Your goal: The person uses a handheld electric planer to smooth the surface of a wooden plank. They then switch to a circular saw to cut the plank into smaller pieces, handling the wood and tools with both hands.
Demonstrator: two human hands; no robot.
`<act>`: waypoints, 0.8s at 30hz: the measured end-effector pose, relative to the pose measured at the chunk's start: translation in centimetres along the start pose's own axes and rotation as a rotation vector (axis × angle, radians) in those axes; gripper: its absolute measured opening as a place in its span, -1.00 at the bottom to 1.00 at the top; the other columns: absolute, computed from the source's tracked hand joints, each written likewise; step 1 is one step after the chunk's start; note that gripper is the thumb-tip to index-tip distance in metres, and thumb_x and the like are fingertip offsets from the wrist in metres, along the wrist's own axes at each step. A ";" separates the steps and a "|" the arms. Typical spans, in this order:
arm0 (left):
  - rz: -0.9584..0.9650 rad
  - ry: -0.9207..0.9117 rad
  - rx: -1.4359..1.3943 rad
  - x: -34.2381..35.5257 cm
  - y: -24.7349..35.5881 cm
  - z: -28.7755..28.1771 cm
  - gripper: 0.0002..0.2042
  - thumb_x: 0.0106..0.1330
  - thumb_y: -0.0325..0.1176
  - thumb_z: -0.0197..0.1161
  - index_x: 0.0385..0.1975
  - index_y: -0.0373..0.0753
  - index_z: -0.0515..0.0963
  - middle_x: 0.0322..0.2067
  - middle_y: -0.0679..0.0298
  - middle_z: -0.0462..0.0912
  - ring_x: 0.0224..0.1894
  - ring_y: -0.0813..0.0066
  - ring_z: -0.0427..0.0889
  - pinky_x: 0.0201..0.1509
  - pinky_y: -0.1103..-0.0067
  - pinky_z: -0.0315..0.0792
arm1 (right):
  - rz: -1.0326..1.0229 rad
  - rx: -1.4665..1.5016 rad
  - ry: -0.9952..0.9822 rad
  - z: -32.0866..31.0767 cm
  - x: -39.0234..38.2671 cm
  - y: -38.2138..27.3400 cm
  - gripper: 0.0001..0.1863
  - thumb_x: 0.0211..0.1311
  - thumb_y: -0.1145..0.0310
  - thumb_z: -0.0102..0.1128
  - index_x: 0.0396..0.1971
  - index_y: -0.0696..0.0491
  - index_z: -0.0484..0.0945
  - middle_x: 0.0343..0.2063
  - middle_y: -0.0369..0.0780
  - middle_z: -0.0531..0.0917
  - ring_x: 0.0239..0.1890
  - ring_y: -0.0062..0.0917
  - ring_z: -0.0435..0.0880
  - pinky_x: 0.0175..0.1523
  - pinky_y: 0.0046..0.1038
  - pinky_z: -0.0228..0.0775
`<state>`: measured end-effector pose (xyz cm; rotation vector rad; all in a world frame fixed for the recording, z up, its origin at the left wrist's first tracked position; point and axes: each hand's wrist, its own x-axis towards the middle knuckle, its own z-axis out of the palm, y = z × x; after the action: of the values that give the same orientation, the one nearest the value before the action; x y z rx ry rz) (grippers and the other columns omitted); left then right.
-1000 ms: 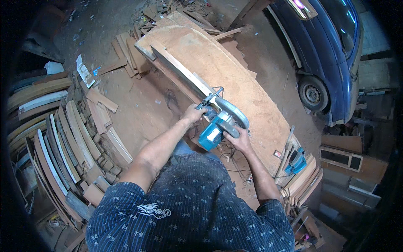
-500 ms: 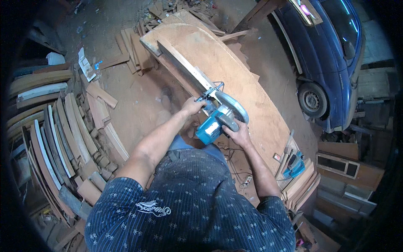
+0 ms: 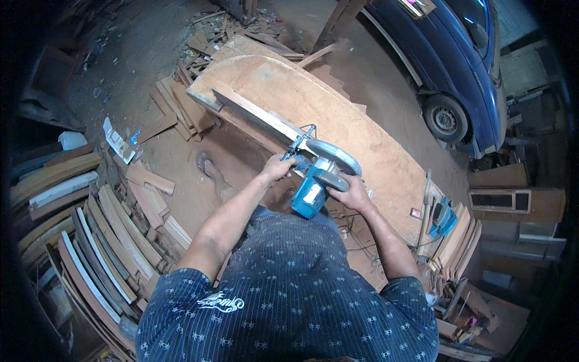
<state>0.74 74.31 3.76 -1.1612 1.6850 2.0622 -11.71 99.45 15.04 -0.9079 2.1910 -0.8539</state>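
Observation:
A teal circular saw (image 3: 309, 192) with a grey guard rests on a long wooden board (image 3: 247, 110) along the left edge of a dusty, curved-edged workbench (image 3: 338, 127). My left hand (image 3: 279, 167) is closed at the front of the saw, beside its base and the board. My right hand (image 3: 351, 190) grips the saw's grey rear handle. The blade is hidden by the guard. At the bench's near right end lies another teal power tool (image 3: 445, 218) beside some wooden-handled tools.
Stacked curved timber (image 3: 120, 232) fills the left. Offcuts (image 3: 172, 108) lie on the floor beyond my left foot (image 3: 206, 161), and cables (image 3: 356, 235) hang below me. A blue car (image 3: 464, 78) stands right of the bench, near wooden panels (image 3: 512, 202) and a post (image 3: 332, 27).
My left foot and leg have moved out to the left. The view has shifted, while both hands stay on the saw, which shows little movement along the board.

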 end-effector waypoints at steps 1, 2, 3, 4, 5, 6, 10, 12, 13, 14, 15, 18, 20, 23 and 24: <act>0.000 -0.013 0.025 -0.1 0.3 -0.3 -0.77 0.31 -0.17 0.34 -0.35 -0.23 0.61 -0.51 0.36 0.63 -0.58 0.63 0.56 -0.52 0.60 0.40 | 0.004 0.000 0.003 0.2 0.2 0.1 -0.51 0.05 0.16 0.52 -0.05 0.13 0.73 -0.19 0.05 0.78 -0.09 -0.09 0.78 0.06 -0.21 0.58; -0.008 -0.014 0.037 -0.3 0.7 -0.6 -0.76 0.31 -0.16 0.34 -0.35 -0.23 0.62 -0.51 0.35 0.63 -0.57 0.63 0.56 -0.52 0.60 0.40 | 0.007 -0.003 0.001 0.3 0.4 0.0 -0.52 0.05 0.16 0.52 -0.05 0.11 0.74 -0.18 0.04 0.78 -0.08 -0.10 0.78 0.06 -0.21 0.58; -0.016 -0.014 0.049 -0.5 1.1 -0.9 -0.76 0.31 -0.16 0.34 -0.35 -0.23 0.62 -0.52 0.34 0.64 -0.57 0.63 0.57 -0.52 0.60 0.39 | 0.027 -0.017 -0.005 0.5 0.5 -0.1 -0.52 0.04 0.17 0.52 -0.05 0.11 0.74 -0.19 0.04 0.78 -0.09 -0.10 0.79 0.06 -0.21 0.58; -0.024 -0.015 0.061 -0.7 1.5 -1.3 -0.75 0.31 -0.15 0.34 -0.35 -0.23 0.62 -0.52 0.33 0.64 -0.57 0.63 0.57 -0.52 0.59 0.39 | 0.047 -0.032 -0.012 0.6 0.7 -0.2 -0.53 0.04 0.18 0.52 -0.05 0.10 0.74 -0.19 0.03 0.78 -0.09 -0.11 0.79 0.05 -0.22 0.58; -0.010 -0.014 0.071 -0.7 1.6 -1.5 -0.75 0.31 -0.14 0.34 -0.35 -0.23 0.63 -0.52 0.33 0.64 -0.57 0.63 0.58 -0.52 0.59 0.38 | 0.063 -0.046 -0.023 0.7 0.8 -0.4 -0.53 0.04 0.19 0.52 -0.05 0.10 0.74 -0.19 0.03 0.78 -0.10 -0.11 0.79 0.05 -0.22 0.58; 0.003 -0.013 0.080 -0.8 1.7 -1.7 -0.74 0.30 -0.13 0.34 -0.35 -0.23 0.63 -0.52 0.33 0.64 -0.56 0.63 0.58 -0.52 0.58 0.38 | 0.053 -0.037 -0.020 0.8 1.0 -0.5 -0.53 0.03 0.20 0.52 -0.05 0.10 0.73 -0.20 0.02 0.78 -0.10 -0.12 0.79 0.05 -0.22 0.58; 0.040 -0.046 0.112 0.2 1.2 -3.1 -0.71 0.28 -0.11 0.36 -0.34 -0.25 0.65 -0.51 0.32 0.65 -0.55 0.62 0.60 -0.51 0.56 0.37 | 0.052 -0.041 -0.016 1.6 1.6 -0.2 -0.59 0.06 0.27 0.50 -0.10 0.15 0.72 -0.23 -0.05 0.78 -0.15 -0.30 0.77 0.03 -0.29 0.57; 0.017 -0.039 0.088 0.3 1.3 -3.5 -0.71 0.27 -0.11 0.37 -0.33 -0.26 0.65 -0.51 0.33 0.65 -0.55 0.61 0.59 -0.50 0.57 0.38 | 0.062 -0.047 -0.019 1.9 1.8 -0.4 -0.59 0.05 0.27 0.50 -0.10 0.15 0.72 -0.22 -0.05 0.78 -0.15 -0.29 0.77 0.03 -0.28 0.57; 0.006 -0.036 0.076 0.4 1.3 -3.7 -0.70 0.27 -0.12 0.38 -0.33 -0.27 0.65 -0.51 0.33 0.65 -0.55 0.61 0.59 -0.49 0.57 0.38 | 0.066 -0.044 -0.024 1.9 2.1 -0.5 -0.55 0.02 0.24 0.51 -0.09 0.13 0.72 -0.20 -0.02 0.78 -0.12 -0.21 0.78 0.04 -0.25 0.58; 0.015 -0.034 0.066 0.4 1.3 -3.9 -0.70 0.26 -0.13 0.37 -0.32 -0.29 0.65 -0.49 0.32 0.67 -0.55 0.59 0.59 -0.45 0.56 0.42 | 0.069 -0.038 -0.029 2.0 2.3 -0.7 -0.52 -0.02 0.21 0.52 -0.07 0.11 0.73 -0.18 0.01 0.78 -0.09 -0.12 0.78 0.04 -0.21 0.58; 0.025 -0.032 0.056 0.4 1.4 -4.2 -0.70 0.24 -0.14 0.37 -0.31 -0.31 0.66 -0.47 0.30 0.68 -0.54 0.57 0.60 -0.40 0.55 0.46 | 0.074 -0.051 -0.029 2.1 2.4 -0.8 -0.52 -0.02 0.21 0.52 -0.07 0.11 0.73 -0.18 0.01 0.78 -0.09 -0.11 0.78 0.04 -0.21 0.58; 0.030 -0.025 0.041 0.5 1.5 -4.7 -0.69 0.23 -0.15 0.37 -0.29 -0.33 0.65 -0.44 0.29 0.69 -0.51 0.55 0.60 -0.37 0.54 0.50 | 0.087 -0.092 -0.025 2.4 2.7 -1.2 -0.52 -0.02 0.21 0.52 -0.07 0.09 0.73 -0.17 0.01 0.78 -0.08 -0.10 0.77 0.04 -0.20 0.58; 0.029 -0.020 0.027 0.7 1.3 -5.1 -0.69 0.23 -0.15 0.38 -0.28 -0.32 0.64 -0.44 0.28 0.69 -0.51 0.56 0.61 -0.38 0.54 0.50 | 0.098 -0.119 -0.018 2.6 2.9 -1.4 -0.52 -0.03 0.22 0.52 -0.06 0.07 0.73 -0.17 0.01 0.77 -0.08 -0.10 0.77 0.05 -0.19 0.58; 0.022 -0.017 0.006 1.1 1.1 -5.6 -0.69 0.23 -0.15 0.39 -0.27 -0.32 0.63 -0.43 0.27 0.69 -0.50 0.56 0.61 -0.38 0.55 0.51 | 0.091 -0.099 -0.013 3.0 3.4 -1.9 -0.52 -0.05 0.24 0.52 -0.07 0.08 0.73 -0.17 0.01 0.77 -0.08 -0.09 0.77 0.05 -0.19 0.58; 0.012 -0.019 0.007 1.1 1.2 -5.9 -0.68 0.23 -0.15 0.39 -0.27 -0.32 0.63 -0.43 0.27 0.69 -0.51 0.55 0.61 -0.38 0.55 0.51 | 0.105 -0.096 -0.026 3.1 3.6 -2.2 -0.52 -0.06 0.24 0.51 -0.07 0.09 0.73 -0.17 0.01 0.77 -0.09 -0.09 0.77 0.05 -0.18 0.58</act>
<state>1.77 68.33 3.71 -1.1284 1.6937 2.0661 -10.74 94.49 13.78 -0.8360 2.2515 -0.6894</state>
